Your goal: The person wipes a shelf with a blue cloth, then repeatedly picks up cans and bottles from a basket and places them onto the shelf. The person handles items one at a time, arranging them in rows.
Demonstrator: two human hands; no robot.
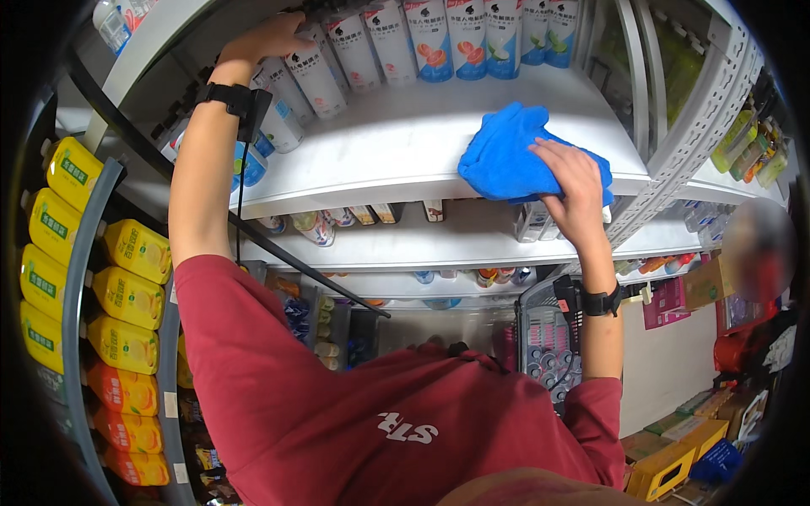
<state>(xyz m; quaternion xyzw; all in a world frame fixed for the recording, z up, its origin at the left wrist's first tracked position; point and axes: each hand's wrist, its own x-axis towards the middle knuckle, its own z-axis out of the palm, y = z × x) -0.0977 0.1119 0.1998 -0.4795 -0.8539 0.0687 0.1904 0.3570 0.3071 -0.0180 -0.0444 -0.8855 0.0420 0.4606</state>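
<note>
My right hand (573,180) grips a folded blue cloth (506,152), which rests on the front part of a white shelf (405,145) and overhangs its edge. At the upper left, my left hand (269,38) reaches in among the tops of white drink bottles (314,79). Whether its fingers close around one is hidden. Bottles with blue lower halves and fruit pictures (430,47) stand in a row along the back of this shelf. Other bottles (278,114) are grouped below my left wrist.
Yellow juice bottles (130,300) fill racks on the left. A dark bar (304,269) slants across the left side. Below are lower shelves (405,243) with goods and a grey basket (522,329) of bottles. A perforated metal post (690,133) and a blurred person (759,250) are at right.
</note>
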